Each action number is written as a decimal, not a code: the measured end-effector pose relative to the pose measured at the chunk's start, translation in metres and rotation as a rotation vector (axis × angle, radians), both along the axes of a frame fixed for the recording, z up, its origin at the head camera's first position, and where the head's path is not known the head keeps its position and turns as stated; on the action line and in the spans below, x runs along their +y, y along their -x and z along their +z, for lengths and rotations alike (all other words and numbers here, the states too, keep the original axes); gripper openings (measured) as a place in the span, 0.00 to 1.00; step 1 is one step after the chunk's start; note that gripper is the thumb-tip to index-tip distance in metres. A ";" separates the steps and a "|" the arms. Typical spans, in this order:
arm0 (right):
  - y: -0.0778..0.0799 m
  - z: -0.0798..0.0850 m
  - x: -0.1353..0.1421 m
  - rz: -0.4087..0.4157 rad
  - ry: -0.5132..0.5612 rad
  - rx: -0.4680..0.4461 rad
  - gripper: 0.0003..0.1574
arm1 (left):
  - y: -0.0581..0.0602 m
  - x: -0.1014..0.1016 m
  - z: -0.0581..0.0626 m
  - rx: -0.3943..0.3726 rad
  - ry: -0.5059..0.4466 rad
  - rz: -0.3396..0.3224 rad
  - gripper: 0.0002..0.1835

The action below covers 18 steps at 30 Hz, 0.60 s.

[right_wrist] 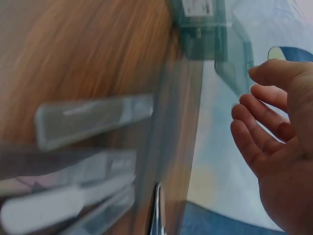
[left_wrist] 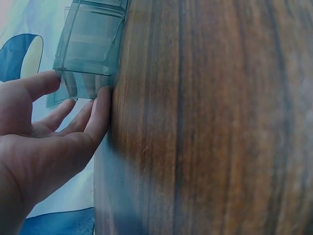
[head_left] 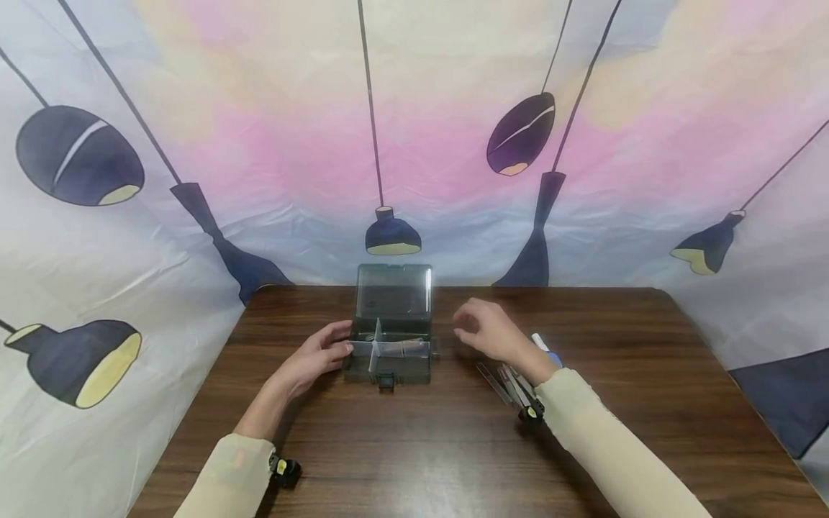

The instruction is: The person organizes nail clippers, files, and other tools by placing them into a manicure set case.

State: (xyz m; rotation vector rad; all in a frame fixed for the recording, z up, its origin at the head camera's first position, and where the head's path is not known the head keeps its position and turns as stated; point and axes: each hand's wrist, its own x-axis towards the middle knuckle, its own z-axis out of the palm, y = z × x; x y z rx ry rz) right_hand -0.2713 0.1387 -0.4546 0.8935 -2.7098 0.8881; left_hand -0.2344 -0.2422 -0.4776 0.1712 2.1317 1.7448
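Note:
A dark green see-through plastic box (head_left: 395,375) stands on the table with its lid (head_left: 393,291) raised at the back. Clear dividers (head_left: 391,350) split its inside into compartments, and a thin slim item, hard to make out, lies in a right-hand one. My left hand (head_left: 320,354) touches the box's left side with its fingers spread along the wall, as the left wrist view also shows. To the right of the box, my right hand (head_left: 488,329) hovers with loosely bent fingers and nothing in it. In the right wrist view this hand (right_wrist: 279,122) is apart from the box.
Under my right forearm lie several slim tools, among them a clear flat strip (head_left: 494,383) and metal-looking pieces (head_left: 516,388). A white and blue stick-like item (head_left: 546,349) lies beyond the wrist. The brown wooden table (head_left: 414,453) ends at a printed cloth backdrop (head_left: 291,144).

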 end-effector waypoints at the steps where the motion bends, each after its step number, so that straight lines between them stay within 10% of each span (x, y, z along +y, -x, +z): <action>1: 0.000 -0.001 0.003 -0.006 0.000 0.000 0.13 | 0.000 -0.001 0.000 -0.001 0.002 0.001 0.34; 18: -0.005 -0.014 0.048 -0.051 0.030 0.004 0.14 | 0.001 -0.002 -0.002 -0.007 0.004 0.003 0.35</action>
